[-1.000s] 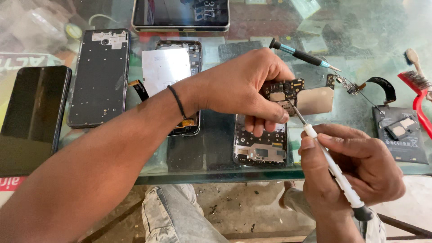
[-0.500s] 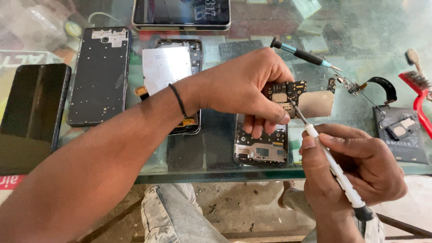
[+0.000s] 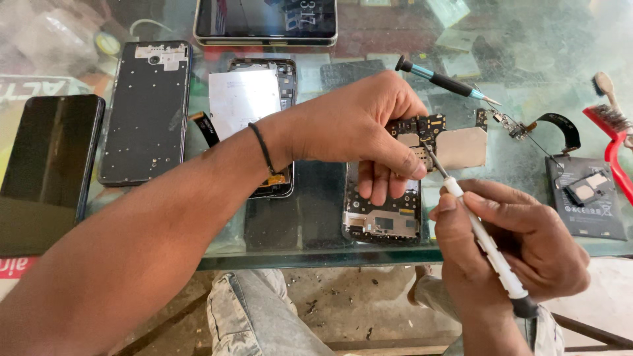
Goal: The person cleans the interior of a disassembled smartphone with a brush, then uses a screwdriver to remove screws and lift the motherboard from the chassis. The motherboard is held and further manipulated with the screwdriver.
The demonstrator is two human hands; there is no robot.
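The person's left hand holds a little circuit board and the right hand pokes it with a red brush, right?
Not quite. The right hand holds a white screwdriver, not a red brush; the red brush lies untouched on the glass table. The left hand does hold the circuit board. The head view shows it.

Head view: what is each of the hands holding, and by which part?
Left hand pinches the dark phone circuit board by its left end. Right hand grips the white-handled screwdriver around mid-handle, tip on the board.
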